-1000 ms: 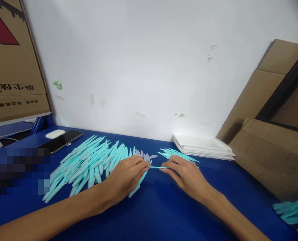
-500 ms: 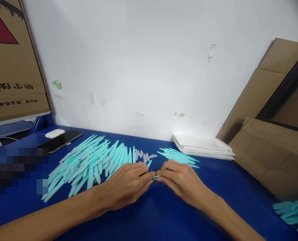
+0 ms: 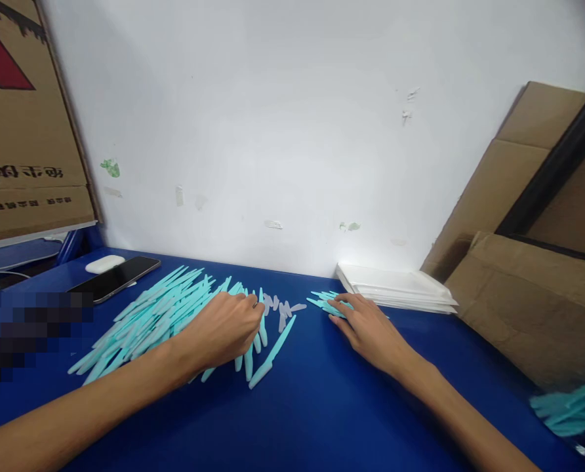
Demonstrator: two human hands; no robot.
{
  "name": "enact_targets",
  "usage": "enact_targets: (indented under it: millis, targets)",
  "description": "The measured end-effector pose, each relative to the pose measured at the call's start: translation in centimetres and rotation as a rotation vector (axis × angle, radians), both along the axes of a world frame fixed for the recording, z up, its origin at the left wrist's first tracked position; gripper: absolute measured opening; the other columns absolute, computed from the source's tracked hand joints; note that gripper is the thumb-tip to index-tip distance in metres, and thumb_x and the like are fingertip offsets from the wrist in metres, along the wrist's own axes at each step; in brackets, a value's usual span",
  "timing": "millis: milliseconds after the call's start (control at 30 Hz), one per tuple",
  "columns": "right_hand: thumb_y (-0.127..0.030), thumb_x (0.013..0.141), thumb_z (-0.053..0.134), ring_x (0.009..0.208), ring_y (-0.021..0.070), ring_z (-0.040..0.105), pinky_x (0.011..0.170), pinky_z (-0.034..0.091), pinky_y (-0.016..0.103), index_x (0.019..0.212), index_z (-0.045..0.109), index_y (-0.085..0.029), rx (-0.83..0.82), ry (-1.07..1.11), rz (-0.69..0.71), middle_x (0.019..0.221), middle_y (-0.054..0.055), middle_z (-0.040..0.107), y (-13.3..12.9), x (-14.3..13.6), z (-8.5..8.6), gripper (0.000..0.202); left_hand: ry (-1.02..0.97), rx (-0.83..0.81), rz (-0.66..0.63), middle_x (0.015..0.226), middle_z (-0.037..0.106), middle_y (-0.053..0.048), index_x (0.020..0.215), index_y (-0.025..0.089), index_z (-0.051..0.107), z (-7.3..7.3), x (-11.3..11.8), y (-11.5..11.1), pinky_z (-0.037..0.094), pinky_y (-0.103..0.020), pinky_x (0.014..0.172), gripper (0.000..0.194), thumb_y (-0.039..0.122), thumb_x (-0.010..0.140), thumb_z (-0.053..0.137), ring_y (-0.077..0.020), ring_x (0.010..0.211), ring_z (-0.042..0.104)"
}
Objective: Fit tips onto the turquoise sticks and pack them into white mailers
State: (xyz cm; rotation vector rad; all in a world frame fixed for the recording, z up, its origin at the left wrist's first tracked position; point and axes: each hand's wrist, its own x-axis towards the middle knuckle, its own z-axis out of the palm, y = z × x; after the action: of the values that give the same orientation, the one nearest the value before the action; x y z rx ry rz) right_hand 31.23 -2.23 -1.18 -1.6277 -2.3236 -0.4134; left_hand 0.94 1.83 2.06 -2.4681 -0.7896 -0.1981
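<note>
My left hand (image 3: 231, 328) is over the right side of a large heap of slim turquoise plastic sticks (image 3: 159, 314), shaped like eyebrow razors. Its fingers are curled closed; what they hold, if anything, is hidden. One stick (image 3: 273, 357) lies apart, slanting, right of that hand. Small translucent pale pieces (image 3: 285, 308) like blade caps are scattered beyond it. My right hand (image 3: 364, 324), fingers apart, rests over a smaller bunch of turquoise sticks (image 3: 324, 300) and partly covers it.
A stack of white trays (image 3: 395, 285) stands against the wall behind my right hand. A phone (image 3: 120, 276) and a white case (image 3: 104, 263) lie back left on the blue table (image 3: 312, 419). Cardboard boxes (image 3: 528, 308) flank both sides. More turquoise sticks (image 3: 575, 406) show at far right.
My hands were together at the middle around a small turquoise piece. They have parted: the left moved left onto the heap, the right moved to the small bunch, its fingers now spread.
</note>
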Motion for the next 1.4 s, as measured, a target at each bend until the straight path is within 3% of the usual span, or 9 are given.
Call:
enact_targets:
  millis: [233, 367, 467, 533, 633, 867, 1067, 1200, 1400]
  targets:
    - [-0.027, 0.100, 0.051, 0.109, 0.0293, 0.064, 0.095, 0.051, 0.049, 0.124, 0.066, -0.018, -0.050, -0.013, 0.013, 0.118, 0.012, 0.069, 0.0, -0.6, 0.2, 0.030, -0.002, -0.185, 0.056, 0.050, 0.051, 0.000, 0.072, 0.018, 0.057, -0.5, 0.5, -1.2, 0.015, -0.030, 0.041, 0.019, 0.015, 0.087, 0.047, -0.0159, 0.038, 0.044]
    - [-0.026, 0.099, 0.052, 0.106, 0.0274, 0.065, 0.093, 0.052, 0.046, 0.119, 0.069, -0.022, -0.057, -0.010, 0.029, 0.114, 0.010, 0.070, -0.2, -0.8, 0.3, 0.026, -0.170, -0.193, -0.003, 0.069, 0.062, -0.007, 0.077, 0.017, 0.061, -0.8, 0.9, -1.7, 0.035, -0.031, 0.046, 0.023, 0.018, 0.092, 0.042, -0.0217, 0.063, 0.059]
    - [-0.027, 0.099, 0.053, 0.108, 0.0284, 0.064, 0.094, 0.051, 0.047, 0.122, 0.067, -0.022, -0.035, 0.002, 0.025, 0.118, 0.011, 0.069, -0.1, -0.8, 0.2, 0.028, -0.262, -0.220, -0.127, 0.106, 0.069, -0.013, 0.105, 0.015, 0.066, -1.2, 0.9, -1.6, 0.053, -0.039, 0.078, 0.027, 0.022, 0.097, 0.041, -0.0287, 0.105, 0.061]
    - [-0.027, 0.099, 0.052, 0.113, 0.0290, 0.063, 0.097, 0.050, 0.047, 0.126, 0.066, -0.021, -0.024, 0.009, 0.026, 0.122, 0.011, 0.069, -0.1, -0.7, 0.1, 0.030, -0.262, -0.255, -0.214, 0.129, 0.063, -0.013, 0.129, 0.016, 0.059, -1.7, 0.7, -1.3, 0.046, -0.045, 0.102, 0.037, 0.023, 0.100, 0.038, -0.0299, 0.126, 0.053]
    - [-0.025, 0.100, 0.050, 0.115, 0.0270, 0.064, 0.101, 0.048, 0.045, 0.125, 0.067, -0.021, -0.043, 0.006, 0.041, 0.121, 0.009, 0.071, -0.1, -0.6, 0.0, 0.031, -0.219, -0.315, -0.284, 0.140, 0.059, -0.009, 0.140, 0.018, 0.051, -2.2, 0.3, -0.9, 0.040, -0.045, 0.110, 0.042, 0.025, 0.103, 0.033, -0.0283, 0.137, 0.046]
    - [-0.028, 0.099, 0.051, 0.106, 0.0325, 0.064, 0.093, 0.049, 0.051, 0.120, 0.070, -0.018, -0.074, 0.009, -0.016, 0.114, 0.014, 0.071, -0.3, -0.2, 0.8, 0.029, -0.181, -0.284, -0.303, 0.122, 0.068, -0.011, 0.126, 0.017, 0.061, -2.1, 0.6, -1.2, 0.043, -0.046, 0.101, 0.036, 0.026, 0.103, 0.035, -0.0290, 0.120, 0.058]
    - [-0.028, 0.097, 0.054, 0.089, 0.0261, 0.068, 0.076, 0.050, 0.035, 0.105, 0.070, -0.021, -0.189, 0.082, -0.056, 0.097, 0.009, 0.073, 0.0, 1.6, 1.3, 0.019, -0.143, -0.272, -0.264, 0.107, 0.067, -0.011, 0.109, 0.016, 0.066, -1.9, 0.6, -0.8, 0.045, -0.038, 0.086, 0.024, 0.013, 0.098, 0.045, -0.0253, 0.101, 0.060]
    - [-0.030, 0.097, 0.055, 0.075, 0.0196, 0.066, 0.062, 0.046, 0.027, 0.091, 0.067, -0.022, -0.292, 0.153, -0.053, 0.086, 0.004, 0.071, -0.3, 2.1, 1.7, 0.015, -0.150, -0.249, -0.249, 0.102, 0.065, -0.009, 0.103, 0.017, 0.067, -2.4, 0.3, -0.2, 0.042, -0.036, 0.083, 0.026, 0.001, 0.091, 0.050, -0.0230, 0.094, 0.059]
    - [-0.032, 0.101, 0.048, 0.078, 0.0187, 0.064, 0.065, 0.044, 0.027, 0.089, 0.060, -0.022, -0.326, 0.197, -0.004, 0.090, 0.003, 0.070, -1.0, 0.6, 2.1, 0.020, -0.160, -0.261, -0.261, 0.105, 0.063, -0.007, 0.108, 0.019, 0.063, -2.6, 0.1, 0.2, 0.039, -0.036, 0.085, 0.030, -0.001, 0.091, 0.049, -0.0225, 0.096, 0.057]
